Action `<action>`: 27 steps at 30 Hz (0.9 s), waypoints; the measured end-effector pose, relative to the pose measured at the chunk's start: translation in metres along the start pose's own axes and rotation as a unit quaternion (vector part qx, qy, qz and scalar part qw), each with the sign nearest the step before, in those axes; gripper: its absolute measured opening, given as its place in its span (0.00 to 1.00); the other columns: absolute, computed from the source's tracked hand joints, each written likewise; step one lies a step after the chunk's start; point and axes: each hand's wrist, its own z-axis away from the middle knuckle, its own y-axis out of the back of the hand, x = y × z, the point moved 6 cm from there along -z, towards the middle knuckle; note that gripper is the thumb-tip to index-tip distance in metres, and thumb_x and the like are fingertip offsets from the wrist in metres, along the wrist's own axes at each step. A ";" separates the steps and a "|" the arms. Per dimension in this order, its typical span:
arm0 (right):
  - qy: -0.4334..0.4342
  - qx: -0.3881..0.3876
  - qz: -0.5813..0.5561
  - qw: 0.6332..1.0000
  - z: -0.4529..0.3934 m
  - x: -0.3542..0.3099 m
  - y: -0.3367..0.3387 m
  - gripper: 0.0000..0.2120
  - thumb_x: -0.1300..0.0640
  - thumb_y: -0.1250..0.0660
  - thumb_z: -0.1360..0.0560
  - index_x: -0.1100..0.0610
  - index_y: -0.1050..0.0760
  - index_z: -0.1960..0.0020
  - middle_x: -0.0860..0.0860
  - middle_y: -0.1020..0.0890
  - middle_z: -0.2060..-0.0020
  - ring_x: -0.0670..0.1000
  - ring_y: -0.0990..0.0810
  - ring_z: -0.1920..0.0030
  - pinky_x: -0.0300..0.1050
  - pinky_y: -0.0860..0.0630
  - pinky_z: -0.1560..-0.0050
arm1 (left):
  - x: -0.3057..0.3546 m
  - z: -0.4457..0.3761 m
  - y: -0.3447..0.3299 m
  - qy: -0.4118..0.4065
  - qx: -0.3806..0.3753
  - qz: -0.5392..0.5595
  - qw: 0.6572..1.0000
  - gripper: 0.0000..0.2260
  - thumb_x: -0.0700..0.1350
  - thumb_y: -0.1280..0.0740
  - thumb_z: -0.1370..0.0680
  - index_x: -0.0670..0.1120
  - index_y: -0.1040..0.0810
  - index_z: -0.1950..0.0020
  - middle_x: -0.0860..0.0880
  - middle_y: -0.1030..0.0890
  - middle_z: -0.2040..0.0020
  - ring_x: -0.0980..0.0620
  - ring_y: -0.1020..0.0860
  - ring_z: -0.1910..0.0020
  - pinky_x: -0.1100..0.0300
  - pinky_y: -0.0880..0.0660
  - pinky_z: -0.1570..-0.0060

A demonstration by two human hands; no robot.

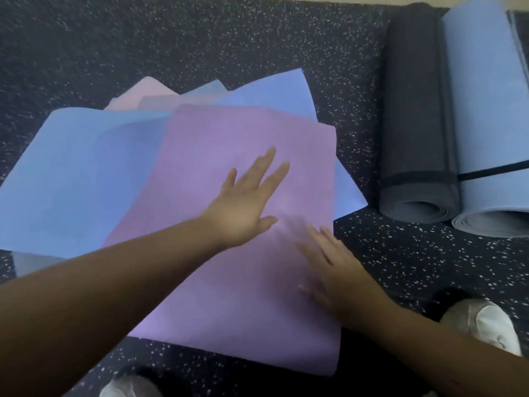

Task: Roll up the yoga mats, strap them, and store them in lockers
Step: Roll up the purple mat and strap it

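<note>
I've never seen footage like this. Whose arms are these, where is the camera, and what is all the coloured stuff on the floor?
There is no machine here. A person wears a camera on the head, so you look down along their own two bare arms. The left hand and the right hand are both spread flat over a purple mat; neither grips anything, and the right one is blurred. The purple mat lies unrolled on top of a fanned pile of blue mats, with a pink mat peeking out behind. All rest on a dark speckled floor. At the right lie two mats already rolled and strapped: a dark grey roll and a light blue roll. The white shapes at the bottom are the person's shoes.
</note>
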 end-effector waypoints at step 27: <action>0.081 -0.023 0.124 0.989 0.001 -0.027 -0.019 0.18 0.47 0.41 0.34 0.56 0.26 0.50 0.55 0.23 0.51 0.57 0.23 0.55 0.48 0.25 0.58 | -0.029 0.112 -0.095 -0.141 0.062 -0.288 0.945 0.41 0.49 0.28 0.39 0.57 0.37 0.27 0.42 0.37 0.26 0.35 0.36 0.29 0.29 0.36 0.40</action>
